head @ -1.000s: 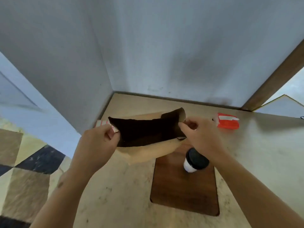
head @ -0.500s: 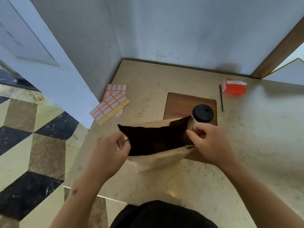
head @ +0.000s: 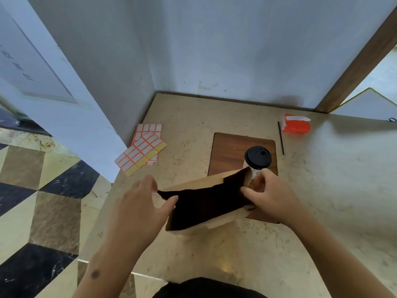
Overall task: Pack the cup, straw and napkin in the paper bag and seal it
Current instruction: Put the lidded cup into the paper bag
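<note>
A brown paper bag (head: 217,223) stands on the counter with its mouth spread wide and dark inside. My right hand (head: 269,194) pinches the bag's right rim. My left hand (head: 142,204) is at the left rim with its fingers spread, the thumb touching the edge. Just behind the bag's right corner stands a white cup with a black lid (head: 258,157), on a wooden board (head: 227,151). A thin black straw (head: 281,137) lies on the counter to the right of the board. Beside it at the back right is an orange napkin pack (head: 296,124).
Sheets of orange-bordered stickers (head: 142,150) lie at the counter's left near a white wall corner. Walls close the counter (head: 322,190) at the back and left. Its front-left edge drops to a patterned tile floor.
The bag has come down to stand on the counter, lower and nearer me. My left hand has loosened from a pinch on the rim to spread fingers. The view has tilted down.
</note>
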